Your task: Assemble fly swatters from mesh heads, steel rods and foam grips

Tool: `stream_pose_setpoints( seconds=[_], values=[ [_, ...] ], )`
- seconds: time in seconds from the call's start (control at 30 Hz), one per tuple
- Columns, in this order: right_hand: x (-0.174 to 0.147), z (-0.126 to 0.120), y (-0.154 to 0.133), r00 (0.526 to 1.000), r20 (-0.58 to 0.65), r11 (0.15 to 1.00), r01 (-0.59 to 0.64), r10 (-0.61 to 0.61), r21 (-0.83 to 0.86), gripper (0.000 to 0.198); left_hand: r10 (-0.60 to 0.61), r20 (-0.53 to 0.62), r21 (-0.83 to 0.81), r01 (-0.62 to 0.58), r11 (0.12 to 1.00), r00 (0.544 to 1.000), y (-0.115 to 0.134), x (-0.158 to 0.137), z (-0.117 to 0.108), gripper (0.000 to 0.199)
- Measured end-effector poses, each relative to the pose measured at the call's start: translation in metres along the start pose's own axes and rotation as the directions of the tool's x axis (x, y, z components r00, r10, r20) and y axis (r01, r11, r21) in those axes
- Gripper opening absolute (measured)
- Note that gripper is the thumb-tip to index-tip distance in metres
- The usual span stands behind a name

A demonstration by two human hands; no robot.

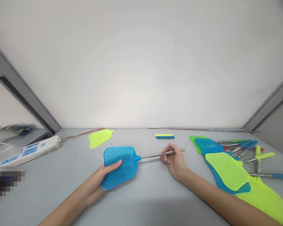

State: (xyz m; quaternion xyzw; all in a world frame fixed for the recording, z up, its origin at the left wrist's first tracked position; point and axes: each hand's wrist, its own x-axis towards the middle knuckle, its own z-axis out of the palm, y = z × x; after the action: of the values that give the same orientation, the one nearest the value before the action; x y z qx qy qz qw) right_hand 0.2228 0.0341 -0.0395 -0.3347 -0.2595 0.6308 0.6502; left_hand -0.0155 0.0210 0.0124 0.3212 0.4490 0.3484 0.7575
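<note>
My left hand (106,174) grips a blue fly swatter (126,163) by its perforated head, the thumb lying across the top face. A metal telescopic rod (153,155) runs to the right from the neck of this head. My right hand (175,160) is closed around the rod near its far end, where bare metal sticks out past the fingers. No coloured grip shows on that end. Beyond my hands, a yellow grip sleeve (163,135) and a blue grip sleeve (165,137) lie side by side on the grey table (146,201).
A loose yellow swatter head (100,138) lies at the back left. Fly swatters with coloured grips are piled (227,171) at the right. Thin metal rods (202,129) lie along the wall. A white power strip (30,152) sits at the left.
</note>
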Motion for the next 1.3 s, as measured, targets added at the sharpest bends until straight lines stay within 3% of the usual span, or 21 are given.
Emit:
stream_pose_setpoints(
  seconds=[0.57, 1.3],
  values=[
    [0.002, -0.001, 0.001, 0.993, -0.121, 0.998, 0.019, -0.012, 0.055, 0.036, -0.062, 0.033, -0.073, 0.064, 0.995, 0.998, -0.018, -0.005, 0.016, 0.049],
    [-0.001, 0.001, 0.0, 0.996, -0.088, 0.997, 0.03, -0.023, 0.075, 0.037, -0.085, 0.11, -0.101, 0.096, 0.99, 0.99, -0.027, 0.0, 0.01, 0.052]
  ],
)
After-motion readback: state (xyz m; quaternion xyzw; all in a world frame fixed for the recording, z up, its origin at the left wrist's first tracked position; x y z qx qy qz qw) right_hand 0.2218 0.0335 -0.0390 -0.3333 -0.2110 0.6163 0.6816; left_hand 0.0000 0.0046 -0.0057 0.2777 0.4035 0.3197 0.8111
